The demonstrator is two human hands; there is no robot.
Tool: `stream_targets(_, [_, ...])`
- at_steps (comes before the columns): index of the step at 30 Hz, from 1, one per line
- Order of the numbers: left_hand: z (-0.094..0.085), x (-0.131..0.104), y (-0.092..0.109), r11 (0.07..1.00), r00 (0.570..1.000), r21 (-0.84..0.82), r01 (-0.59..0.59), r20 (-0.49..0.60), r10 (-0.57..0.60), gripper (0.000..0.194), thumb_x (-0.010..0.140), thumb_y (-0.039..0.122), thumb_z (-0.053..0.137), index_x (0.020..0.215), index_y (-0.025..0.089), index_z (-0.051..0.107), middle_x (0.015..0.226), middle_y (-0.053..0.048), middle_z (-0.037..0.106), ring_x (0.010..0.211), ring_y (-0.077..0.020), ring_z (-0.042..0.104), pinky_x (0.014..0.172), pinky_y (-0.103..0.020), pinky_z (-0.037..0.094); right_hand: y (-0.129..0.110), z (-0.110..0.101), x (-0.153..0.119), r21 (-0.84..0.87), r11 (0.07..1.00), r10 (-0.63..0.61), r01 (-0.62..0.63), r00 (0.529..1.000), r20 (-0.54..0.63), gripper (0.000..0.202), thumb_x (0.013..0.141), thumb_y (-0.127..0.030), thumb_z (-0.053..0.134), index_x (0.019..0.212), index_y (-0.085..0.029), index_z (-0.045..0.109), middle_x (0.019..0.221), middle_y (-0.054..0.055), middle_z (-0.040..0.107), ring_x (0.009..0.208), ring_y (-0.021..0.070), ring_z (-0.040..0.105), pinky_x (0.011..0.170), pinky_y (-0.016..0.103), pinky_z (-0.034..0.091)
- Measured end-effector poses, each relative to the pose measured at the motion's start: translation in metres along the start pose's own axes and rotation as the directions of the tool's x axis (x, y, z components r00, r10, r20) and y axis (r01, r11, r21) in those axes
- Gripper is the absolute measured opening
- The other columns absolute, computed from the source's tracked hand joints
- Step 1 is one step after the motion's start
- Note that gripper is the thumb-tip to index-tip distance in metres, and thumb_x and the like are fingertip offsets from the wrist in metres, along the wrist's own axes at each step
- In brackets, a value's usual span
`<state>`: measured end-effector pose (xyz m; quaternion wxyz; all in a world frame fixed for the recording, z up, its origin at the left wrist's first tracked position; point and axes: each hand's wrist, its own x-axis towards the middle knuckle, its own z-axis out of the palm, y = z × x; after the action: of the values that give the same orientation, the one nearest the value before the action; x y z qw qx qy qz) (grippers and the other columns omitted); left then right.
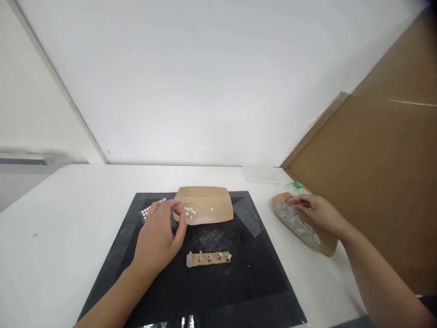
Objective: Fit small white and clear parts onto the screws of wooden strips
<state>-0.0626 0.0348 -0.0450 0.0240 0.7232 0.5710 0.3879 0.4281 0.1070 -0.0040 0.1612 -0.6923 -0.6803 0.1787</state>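
Note:
My left hand (160, 234) hovers at the left edge of a brown paper tray (218, 209), its fingers loosely curved, with a gap inside the curve between thumb and fingers. Several small white pieces (188, 212) lie in that tray. My right hand (317, 212) reaches into a second brown paper tray (329, 246), fingertips closed among translucent plastic pieces (300, 225); what they pinch is hidden. Nearer me, a narrow tan strip (205, 260) bears a row of small metal fittings with translucent or white pieces standing on or beside them.
Beneath the strip is a black mat (218, 291) on the white table (102, 182). A sheet of white squares (146, 212) lies partly behind my left hand. A dark translucent sheet (248, 216) lies right of the tray. A clear lid (260, 174) sits behind; a cardboard wall (382, 150) stands right.

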Motion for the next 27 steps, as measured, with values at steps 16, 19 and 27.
stream_targets(16, [0.001, -0.001, 0.003, 0.994, 0.994, 0.0, -0.109, -0.001, 0.109, 0.011, 0.101, 0.022, 0.055, 0.112, 0.021, 0.055, 0.102, -0.007, 0.066, 0.104, -0.0288, 0.056, 0.093, -0.046, 0.049, -0.032, -0.021, -0.009, -0.179, 0.981, 0.018, -0.068, 0.964, -0.266, 0.037, 0.084, -0.051, 0.072, 0.115, -0.032, 0.073, 0.102, 0.002, 0.081, 0.093, 0.0278, 0.072, 0.08, 0.039, 0.047])
stream_targets(19, [0.001, -0.001, 0.005, 0.992, 0.992, -0.01, -0.126, 0.006, 0.126, 0.011, 0.101, 0.022, 0.055, 0.112, 0.021, 0.056, 0.102, -0.007, 0.066, 0.104, -0.0286, 0.056, 0.094, -0.045, 0.049, -0.038, -0.021, -0.002, -0.181, 0.983, -0.014, -0.032, 0.969, -0.247, 0.033, 0.083, -0.046, 0.073, 0.111, -0.029, 0.074, 0.098, 0.003, 0.081, 0.092, 0.0265, 0.072, 0.082, 0.038, 0.049])
stream_targets(27, [-0.001, -0.001, 0.007, 0.991, 0.991, -0.03, -0.131, -0.001, 0.131, 0.01, 0.101, 0.021, 0.054, 0.111, 0.021, 0.055, 0.101, -0.006, 0.065, 0.103, -0.0279, 0.056, 0.094, -0.045, 0.049, -0.022, -0.004, 0.011, -0.142, 0.99, -0.034, 0.007, 0.98, -0.195, 0.032, 0.079, -0.045, 0.073, 0.105, -0.026, 0.074, 0.09, 0.007, 0.079, 0.081, 0.0292, 0.072, 0.076, 0.04, 0.053])
